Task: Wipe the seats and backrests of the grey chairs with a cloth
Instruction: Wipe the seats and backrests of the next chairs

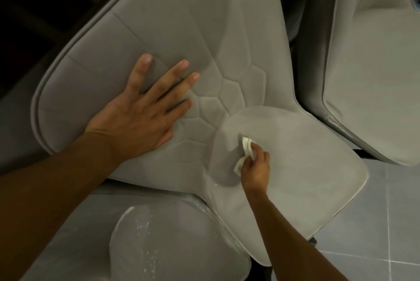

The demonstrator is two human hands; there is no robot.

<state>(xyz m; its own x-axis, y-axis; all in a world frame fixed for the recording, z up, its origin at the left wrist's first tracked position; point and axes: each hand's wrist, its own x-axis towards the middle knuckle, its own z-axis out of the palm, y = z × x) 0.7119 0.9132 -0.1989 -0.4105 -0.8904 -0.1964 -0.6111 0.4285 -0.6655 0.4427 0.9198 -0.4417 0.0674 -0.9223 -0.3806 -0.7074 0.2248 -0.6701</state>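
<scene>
view from above, looking down at a grey padded chair (172, 37) w/ a stitched honeycomb pattern on its backrest. left hand (141, 108) lies flat on the backrest, palm down, fingers spread wide, holding nothing. its fingertips reach toward the stitched pattern at the centre. right hand (255, 168) is lower, on the seat (302, 167), fingers closed round a small bunched white cloth (246, 149). the cloth pokes out past the fingertips and touches the seat near where seat meets backrest. both forearms are bare and come in from the bottom of the frame. a 2nd grey chair (368, 58) stands just beside, at right, its edge close to the first chair's seat. a 3rd chair (159, 242) is at bottom centre, partly under the first, w/ pale specks and smears on its surface. grey tiled floor (386, 224) w/ light grout lines shows at lower right. top left corner is dark; nothing can be made out there.
</scene>
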